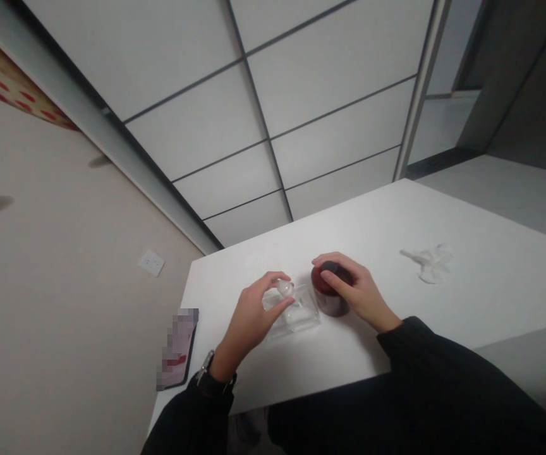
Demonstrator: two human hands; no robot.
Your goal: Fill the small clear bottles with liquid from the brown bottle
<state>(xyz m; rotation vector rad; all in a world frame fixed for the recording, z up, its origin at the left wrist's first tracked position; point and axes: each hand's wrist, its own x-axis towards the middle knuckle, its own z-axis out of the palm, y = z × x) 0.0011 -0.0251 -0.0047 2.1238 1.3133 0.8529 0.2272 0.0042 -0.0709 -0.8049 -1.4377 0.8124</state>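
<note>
On my feed, my left fingers pinch a clear knob by a clear container, left of the red bottle my right fingers wrap; likely knob handling, next needing steadiness.

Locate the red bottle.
In the head view, the red bottle stands on the table in the right hand's grasp, just right of the clear container.

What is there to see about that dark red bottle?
The bottle stands upright on the white table. It looks squat, dark red above, with a paler, blurred lower part and a dark cap; glass or plastic, I cannot tell. The right-hand grip wraps it from above, thumb by the cap.
</note>
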